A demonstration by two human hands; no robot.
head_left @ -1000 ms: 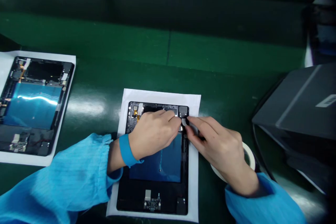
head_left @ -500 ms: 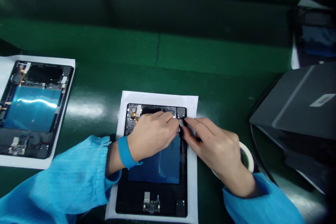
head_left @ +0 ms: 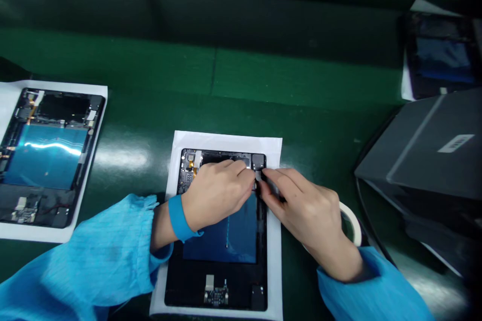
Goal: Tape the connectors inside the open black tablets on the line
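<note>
An opened tablet [head_left: 216,278], its back off and its inner parts bare, lies on a white sheet [head_left: 274,261] in front of me. A blue panel [head_left: 241,235] fills its middle, and a small circuit board [head_left: 216,295] sits near its lower edge. My left hand [head_left: 220,190], wearing a blue wristband [head_left: 179,217], is closed over the tablet's upper part; its fingertips are hidden. My right hand [head_left: 309,210] is closed in a pinch at the tablet's upper right edge. A small light-grey piece [head_left: 258,175] shows between the two hands' fingertips; which fingers grip it is unclear.
Another opened tablet [head_left: 48,155] lies on white sheets at the left. A roll of tape [head_left: 354,225] is partly behind my right wrist. At the right stands a dark grey box-like object [head_left: 422,145] with a black cable [head_left: 363,210]; beyond it lies a third tablet [head_left: 444,57].
The view has shifted slightly, so the things at the right appear farther left. Both hands stay at the same spot on the tablet in nearly the same pose.
</note>
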